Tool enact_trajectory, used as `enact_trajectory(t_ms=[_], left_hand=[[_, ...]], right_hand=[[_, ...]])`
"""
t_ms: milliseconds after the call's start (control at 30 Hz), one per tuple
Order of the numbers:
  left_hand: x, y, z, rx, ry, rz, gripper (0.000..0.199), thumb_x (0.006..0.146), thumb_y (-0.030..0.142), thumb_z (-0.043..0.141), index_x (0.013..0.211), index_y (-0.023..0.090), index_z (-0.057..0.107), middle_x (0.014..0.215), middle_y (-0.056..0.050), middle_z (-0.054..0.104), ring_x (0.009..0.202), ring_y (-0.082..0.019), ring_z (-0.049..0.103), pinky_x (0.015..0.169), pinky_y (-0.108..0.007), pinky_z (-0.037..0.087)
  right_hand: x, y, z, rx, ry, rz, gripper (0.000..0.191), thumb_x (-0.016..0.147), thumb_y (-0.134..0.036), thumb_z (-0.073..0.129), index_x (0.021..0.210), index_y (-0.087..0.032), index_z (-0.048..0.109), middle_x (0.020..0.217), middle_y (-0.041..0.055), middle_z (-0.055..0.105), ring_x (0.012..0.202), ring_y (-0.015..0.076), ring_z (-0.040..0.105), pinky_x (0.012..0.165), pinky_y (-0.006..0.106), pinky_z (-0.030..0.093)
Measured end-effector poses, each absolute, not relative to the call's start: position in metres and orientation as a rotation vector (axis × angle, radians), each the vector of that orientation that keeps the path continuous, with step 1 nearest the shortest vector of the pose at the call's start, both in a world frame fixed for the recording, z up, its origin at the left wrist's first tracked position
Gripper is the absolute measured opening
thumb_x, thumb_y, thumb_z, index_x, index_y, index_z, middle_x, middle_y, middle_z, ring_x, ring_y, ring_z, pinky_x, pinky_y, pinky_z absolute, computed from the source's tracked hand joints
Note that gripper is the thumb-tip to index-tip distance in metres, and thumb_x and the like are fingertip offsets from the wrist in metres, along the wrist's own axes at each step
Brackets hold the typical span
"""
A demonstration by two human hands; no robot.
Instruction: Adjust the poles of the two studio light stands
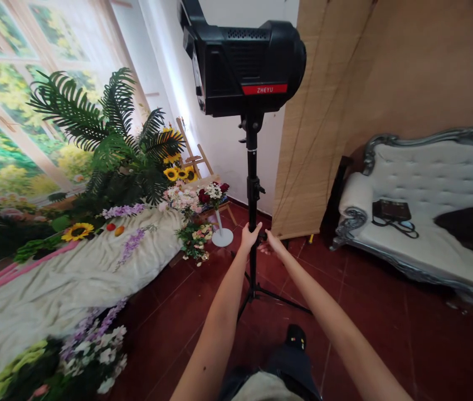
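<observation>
Light stand (252, 203), black and upright, rests on the dark red tiled floor (370, 317) between the platform (94, 278) draped in soft, wrinkled pale cloth and the button-tufted sofa (432, 175) with its carved silvery frame. It will probably handle as top-heavy: the bulky, boxy lamp head (244, 67), vented and rounded at one end, sits high above slim, splayed tripod legs (282, 301), and is likely the fragile part. The smooth, stiff pole (253, 264) looks like metal, perhaps slightly slippery, so the column below the collar clamp (254, 189) seems the surest hold. There the left hand (250, 238) is wrapped around the pole, its fingertips hidden; the right hand (273, 244) is just beside, partly curled at the small locking knob (263, 236), though whether its fingers grip it cannot be told
</observation>
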State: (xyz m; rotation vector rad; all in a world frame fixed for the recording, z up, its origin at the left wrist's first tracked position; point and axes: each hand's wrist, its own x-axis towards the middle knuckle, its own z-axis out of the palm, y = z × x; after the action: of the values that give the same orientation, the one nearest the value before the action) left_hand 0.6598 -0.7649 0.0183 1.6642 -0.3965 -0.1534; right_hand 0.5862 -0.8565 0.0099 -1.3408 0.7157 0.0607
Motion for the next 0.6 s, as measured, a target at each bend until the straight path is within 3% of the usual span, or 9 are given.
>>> enact_trajectory(t_ms=[100,333,467,600], left_hand=[[0.661,-0.769,0.02,1.673,-0.33,-0.166,0.041,0.071,0.056,0.059,0.075,0.015,0.06,0.068,-0.006,0.064,0.065,-0.017,0.06,0.064,-0.029,0.049],[0.672,-0.783,0.006,1.704,-0.249,-0.053,0.045,0.069,0.056,0.058,0.068,0.012,0.062,0.061,-0.007,0.064,0.054,-0.015,0.06,0.052,-0.025,0.047],[0.674,-0.791,0.001,1.75,-0.201,0.063,0.039,0.07,0.05,0.058,0.065,0.011,0.063,0.059,-0.008,0.064,0.054,-0.016,0.06,0.051,-0.024,0.045],[0.674,-0.796,0.001,1.811,-0.092,0.149,0.037,0.071,0.047,0.058,0.063,0.011,0.064,0.062,-0.01,0.065,0.056,-0.017,0.061,0.051,-0.023,0.043]], right_hand=[[0.586,-0.864,0.017,-1.291,0.725,0.283,0.058,0.084,-0.064,0.023,0.066,-0.017,0.05,0.044,0.0024,0.053,0.034,0.0095,0.045,0.035,0.018,0.033],[0.595,-0.881,0.035,-0.926,0.607,0.52,0.04,0.086,-0.049,0.033,0.059,-0.02,0.037,0.038,-0.0092,0.033,0.03,0.005,0.029,0.035,0.014,0.022],[0.602,-0.888,0.036,-0.693,0.569,0.611,0.038,0.089,-0.042,0.035,0.058,-0.021,0.029,0.036,-0.0113,0.026,0.029,0.0042,0.022,0.032,0.013,0.018],[0.608,-0.894,0.036,-0.654,0.549,0.681,0.038,0.092,-0.037,0.031,0.058,-0.021,0.024,0.039,-0.01,0.027,0.031,0.0035,0.025,0.032,0.012,0.019]])
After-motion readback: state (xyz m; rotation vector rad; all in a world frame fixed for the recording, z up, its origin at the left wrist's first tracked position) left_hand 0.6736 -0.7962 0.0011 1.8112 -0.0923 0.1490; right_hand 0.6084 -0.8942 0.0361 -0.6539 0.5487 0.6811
